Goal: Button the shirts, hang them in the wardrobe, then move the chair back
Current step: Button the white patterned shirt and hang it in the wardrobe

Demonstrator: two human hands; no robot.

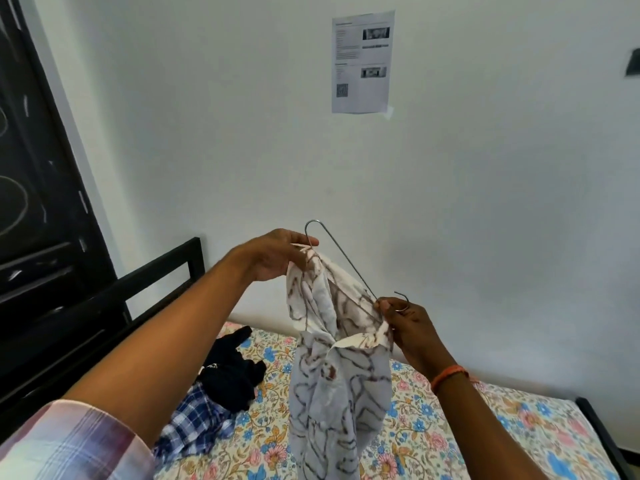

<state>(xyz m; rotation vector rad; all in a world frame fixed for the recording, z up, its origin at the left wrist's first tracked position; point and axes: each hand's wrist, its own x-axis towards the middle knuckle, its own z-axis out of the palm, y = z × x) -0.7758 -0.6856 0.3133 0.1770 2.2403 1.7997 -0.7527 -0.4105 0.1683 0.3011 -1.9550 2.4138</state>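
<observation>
Your left sleeve (69, 441), plaid, lower left. Bed (450, 431), floral sheet, carrying a black garment (232, 375) and a blue checked shirt (197, 417). White patterned shirt (332, 375), hanging above the bed on a wire hanger (341, 259). Your left hand (273, 256) pinches shirt and hanger's end. Your right hand (407, 327) grips collar and hook.

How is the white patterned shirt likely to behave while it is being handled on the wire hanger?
Probably floppy: the shirt sags in loose folds below both hands. Likely light, since the thin wire hanger shows no bending. It may slip off, being bunched at one end near the left hand.
</observation>
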